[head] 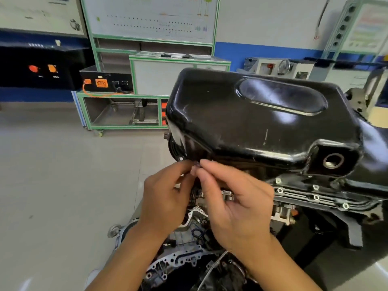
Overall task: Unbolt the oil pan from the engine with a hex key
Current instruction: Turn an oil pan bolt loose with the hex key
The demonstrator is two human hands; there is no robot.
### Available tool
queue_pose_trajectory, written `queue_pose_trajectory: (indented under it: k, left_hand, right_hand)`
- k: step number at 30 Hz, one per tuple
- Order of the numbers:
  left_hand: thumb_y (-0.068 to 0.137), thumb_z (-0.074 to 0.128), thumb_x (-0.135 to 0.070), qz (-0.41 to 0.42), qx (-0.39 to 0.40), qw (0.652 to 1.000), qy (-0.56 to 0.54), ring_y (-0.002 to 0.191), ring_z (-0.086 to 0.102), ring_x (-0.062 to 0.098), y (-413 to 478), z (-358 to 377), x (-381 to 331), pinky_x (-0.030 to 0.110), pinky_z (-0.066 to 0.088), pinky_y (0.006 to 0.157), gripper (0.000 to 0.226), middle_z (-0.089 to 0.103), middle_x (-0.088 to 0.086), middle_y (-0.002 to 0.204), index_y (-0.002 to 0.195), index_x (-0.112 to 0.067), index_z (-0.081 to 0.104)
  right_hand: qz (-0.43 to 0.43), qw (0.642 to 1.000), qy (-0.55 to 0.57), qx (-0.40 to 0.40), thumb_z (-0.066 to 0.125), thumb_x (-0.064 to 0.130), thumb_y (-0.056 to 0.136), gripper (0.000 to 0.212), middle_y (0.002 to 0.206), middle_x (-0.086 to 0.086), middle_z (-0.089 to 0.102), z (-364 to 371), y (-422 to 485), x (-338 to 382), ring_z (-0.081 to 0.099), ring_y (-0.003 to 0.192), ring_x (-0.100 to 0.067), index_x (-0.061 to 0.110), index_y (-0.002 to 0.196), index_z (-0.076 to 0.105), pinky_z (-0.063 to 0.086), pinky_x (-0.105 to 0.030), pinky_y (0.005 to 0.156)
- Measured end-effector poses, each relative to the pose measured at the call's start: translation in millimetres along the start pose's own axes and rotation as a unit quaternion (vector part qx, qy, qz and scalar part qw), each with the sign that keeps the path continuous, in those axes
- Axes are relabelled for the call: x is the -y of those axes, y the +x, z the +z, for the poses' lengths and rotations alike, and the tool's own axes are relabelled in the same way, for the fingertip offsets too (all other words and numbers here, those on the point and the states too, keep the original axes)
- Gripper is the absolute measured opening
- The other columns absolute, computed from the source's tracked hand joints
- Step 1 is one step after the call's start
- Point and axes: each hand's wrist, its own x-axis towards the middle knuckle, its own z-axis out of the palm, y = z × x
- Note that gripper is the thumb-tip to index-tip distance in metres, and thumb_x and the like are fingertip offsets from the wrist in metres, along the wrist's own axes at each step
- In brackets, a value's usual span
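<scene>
Standing at the far left against the wall is a black panel [42,68] with two orange buttons. Beside it, a green-framed cart [121,110] carries a black box [107,81] with orange sockets. Nearer the middle, the left hand [165,194] reaches up with curled fingers, thumb and forefinger pinched on a small dark piece [197,164] at the lower front edge of the oil pan [252,122]. The right hand [235,206] meets it fingertip to fingertip and pinches the same piece; whether it is a bolt or the hex key I cannot tell. The glossy black pan sits on top of the engine [189,244], its open drain hole [333,161] toward the right. Bolt heads [316,197] shine along the ribbed dark part below.
</scene>
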Motion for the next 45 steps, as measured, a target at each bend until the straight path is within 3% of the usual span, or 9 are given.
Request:
queue_pose_trajectory:
  k: [6, 11, 15, 20, 26, 31, 35, 41, 45]
  left_hand:
    - [0.099, 0.053, -0.021, 0.031, 0.004, 0.999, 0.004, 0.081, 0.059, -0.012, -3.2, -0.4, 0.8, 0.003, 0.043, 0.071, 0.024, 0.067, -0.011, 0.089, 0.108, -0.007, 0.07]
    - [0.099, 0.052, -0.018, 0.06, 0.003, 0.998, -0.007, 0.083, 0.056, -0.016, 5.4, -4.6, 4.5, -0.002, 0.039, 0.07, 0.011, 0.052, -0.033, 0.093, 0.105, -0.019, 0.062]
    - [0.099, 0.057, -0.01, 0.066, -0.008, 0.998, -0.006, 0.082, 0.056, -0.013, 5.9, -0.2, 12.2, 0.001, 0.039, 0.07, 0.01, 0.052, -0.031, 0.096, 0.104, -0.014, 0.064]
    - [0.1, 0.052, -0.021, 0.036, -0.031, 0.999, -0.004, 0.078, 0.057, -0.009, -1.5, 6.0, 9.5, 0.002, 0.04, 0.068, 0.018, 0.055, -0.027, 0.09, 0.105, -0.014, 0.068]
    - [0.098, 0.055, -0.028, -0.005, -0.036, 0.999, -0.014, 0.085, 0.066, -0.004, -0.9, 4.1, -1.9, 0.007, 0.05, 0.07, 0.016, 0.065, -0.025, 0.094, 0.107, -0.025, 0.068]
    - [0.091, 0.067, -0.025, -0.016, -0.049, 0.999, 0.01, 0.087, 0.067, -0.008, 0.7, -3.8, -16.4, 0.005, 0.05, 0.072, 0.015, 0.067, -0.031, 0.094, 0.104, -0.031, 0.071]
    - [0.093, 0.059, -0.023, 0.033, -0.027, 0.999, 0.016, 0.09, 0.066, -0.009, 4.4, -14.1, -28.3, 0.003, 0.047, 0.076, 0.024, 0.068, -0.028, 0.104, 0.113, -0.03, 0.07]
    - [0.091, 0.066, -0.021, 0.023, 0.013, 1.0, -0.003, 0.069, 0.066, -0.002, 10.1, -28.7, -30.5, 0.004, 0.044, 0.062, 0.022, 0.072, -0.023, 0.087, 0.109, -0.031, 0.074]
    - [0.086, 0.066, -0.001, 0.032, 0.024, 0.999, -0.023, 0.064, 0.062, -0.008, 7.2, -27.9, -33.3, 0.004, 0.042, 0.058, 0.036, 0.066, -0.034, 0.076, 0.09, -0.036, 0.075]
  right_hand:
    - [0.038, 0.998, -0.046, -0.022, 0.075, 0.0, 0.087, 0.017, 0.097, 0.003, 0.076, 0.7, 0.2, 21.3, 0.073, 0.088, -0.002, 0.003, 0.104, 0.077, 0.055, -0.014, 0.078]
    - [-0.007, 0.998, -0.069, -0.01, 0.077, 0.0, 0.084, 0.018, 0.093, 0.004, 0.076, 10.0, 11.0, 21.3, 0.073, 0.085, -0.002, 0.002, 0.102, 0.078, 0.055, -0.013, 0.077]
    - [-0.032, 0.997, -0.069, -0.003, 0.076, 0.003, 0.087, 0.016, 0.091, 0.005, 0.076, 9.6, 13.1, 12.8, 0.072, 0.083, -0.001, 0.005, 0.102, 0.078, 0.056, -0.014, 0.073]
    - [-0.03, 0.997, -0.066, -0.014, 0.072, 0.01, 0.09, 0.016, 0.086, 0.005, 0.076, 4.2, 9.0, 8.6, 0.072, 0.079, 0.001, 0.006, 0.103, 0.078, 0.055, -0.013, 0.071]
    - [-0.027, 0.997, -0.077, 0.001, 0.075, 0.005, 0.087, 0.017, 0.087, 0.002, 0.078, -6.6, 6.7, 5.7, 0.073, 0.08, -0.002, 0.006, 0.104, 0.078, 0.058, -0.019, 0.068]
    - [0.011, 0.997, -0.047, 0.059, 0.066, 0.012, 0.095, 0.018, 0.081, 0.004, 0.075, -9.7, 9.0, 8.2, 0.071, 0.072, -0.006, 0.011, 0.11, 0.076, 0.057, -0.029, 0.06]
    - [0.029, 0.993, -0.029, 0.113, 0.058, 0.015, 0.101, 0.021, 0.074, 0.005, 0.069, -14.8, 12.3, 9.2, 0.067, 0.065, -0.013, 0.021, 0.116, 0.071, 0.054, -0.036, 0.054]
    - [0.042, 0.993, -0.029, 0.11, 0.063, 0.016, 0.098, 0.018, 0.072, 0.007, 0.07, -14.6, 15.6, 13.8, 0.066, 0.062, -0.01, 0.022, 0.112, 0.073, 0.053, -0.033, 0.053]
    - [0.041, 0.996, -0.029, 0.07, 0.071, 0.023, 0.093, 0.022, 0.082, 0.006, 0.074, -2.7, 13.9, 21.1, 0.07, 0.071, -0.008, 0.014, 0.113, 0.075, 0.057, -0.029, 0.06]
